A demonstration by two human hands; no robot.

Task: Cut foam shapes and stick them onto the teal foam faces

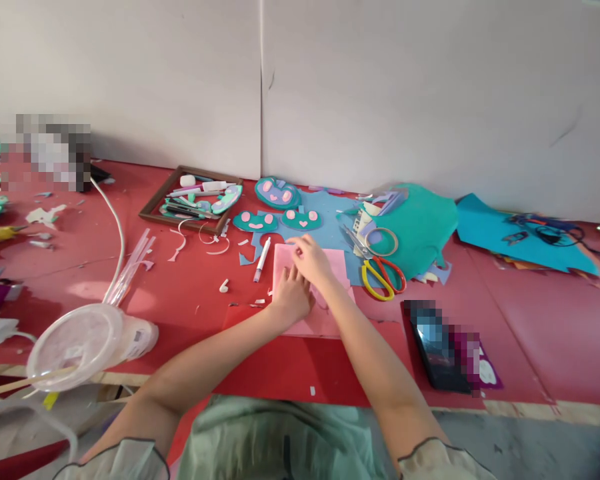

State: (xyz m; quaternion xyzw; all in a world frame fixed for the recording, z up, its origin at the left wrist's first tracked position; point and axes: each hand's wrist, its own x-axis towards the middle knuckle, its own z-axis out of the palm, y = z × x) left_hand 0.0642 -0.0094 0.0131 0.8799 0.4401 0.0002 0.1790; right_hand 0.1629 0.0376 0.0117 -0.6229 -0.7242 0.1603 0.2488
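Note:
A pink foam sheet (325, 323) lies on the red table in front of me, with other pink pieces on it. My left hand (294, 295) presses on this sheet, its fingers stretched out. Just above it, my right hand (312, 260) is over the far part of the sheet, with its fingers bent and pinched together. Whatever sits between those fingertips is too small to make out. To the left of the hands lies a white marker (263, 259). Scissors (380, 270) with yellow and red handles rest at the right, beside a roll of tape (381, 241).
Teal foam faces (301, 219) lie beyond the hands, near a brown frame (155, 199) holding pens and scraps. A teal foam sheet (420, 217) stands right. A clear plastic tub (75, 347) is near left; a phone (437, 350) lies near the front edge.

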